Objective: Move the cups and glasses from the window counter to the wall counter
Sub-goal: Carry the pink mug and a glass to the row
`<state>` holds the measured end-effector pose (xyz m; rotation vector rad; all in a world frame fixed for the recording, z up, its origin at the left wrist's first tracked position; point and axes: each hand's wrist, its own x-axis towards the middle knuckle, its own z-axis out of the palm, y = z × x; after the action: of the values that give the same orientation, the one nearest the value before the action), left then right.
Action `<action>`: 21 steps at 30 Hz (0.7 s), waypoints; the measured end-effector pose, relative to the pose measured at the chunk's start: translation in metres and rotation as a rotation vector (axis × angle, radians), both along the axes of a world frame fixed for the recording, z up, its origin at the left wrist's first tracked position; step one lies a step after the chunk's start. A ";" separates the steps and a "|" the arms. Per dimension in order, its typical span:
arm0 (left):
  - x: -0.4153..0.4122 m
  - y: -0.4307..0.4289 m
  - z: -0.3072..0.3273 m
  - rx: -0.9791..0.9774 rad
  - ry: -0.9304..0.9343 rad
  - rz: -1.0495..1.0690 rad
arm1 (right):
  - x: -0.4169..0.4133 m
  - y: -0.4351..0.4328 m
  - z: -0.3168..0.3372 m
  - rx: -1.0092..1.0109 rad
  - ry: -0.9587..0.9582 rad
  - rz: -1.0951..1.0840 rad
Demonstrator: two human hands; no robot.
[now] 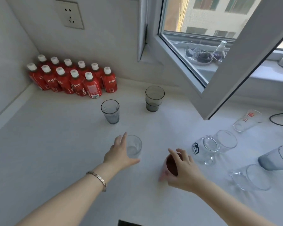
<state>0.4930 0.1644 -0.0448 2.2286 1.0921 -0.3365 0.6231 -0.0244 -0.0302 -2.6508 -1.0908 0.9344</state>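
Note:
A small clear glass (134,146) stands on the white counter (55,144). My left hand (119,152) lies against its left side, fingers stretched out and thumb in front of its base, not curled round it. To the right, my right hand (184,171) grips a reddish-brown cup (170,166) from the side, tilted just above the counter. Farther back stand a grey ribbed glass (110,111) and a smoky dark glass (154,98). At the right are a glass with red print (247,120), a clear glass (227,139), a logo goblet (206,149), a glass mug (250,178) and a grey-blue glass (276,158).
Several red bottles with white caps (72,79) fill the back left corner. An open window sash (219,70) juts out over the counter above the right-hand glasses. A wall socket (69,13) is high on the back wall. A black cable (279,119) lies at the far right.

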 end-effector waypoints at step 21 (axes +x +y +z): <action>-0.090 -0.155 0.048 0.154 -0.193 0.894 | 0.009 -0.001 0.015 0.118 0.127 0.384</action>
<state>0.4030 0.0090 0.0035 1.6170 1.8881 0.3445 0.6319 -0.0250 -0.0147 -2.2953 -1.6009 1.0444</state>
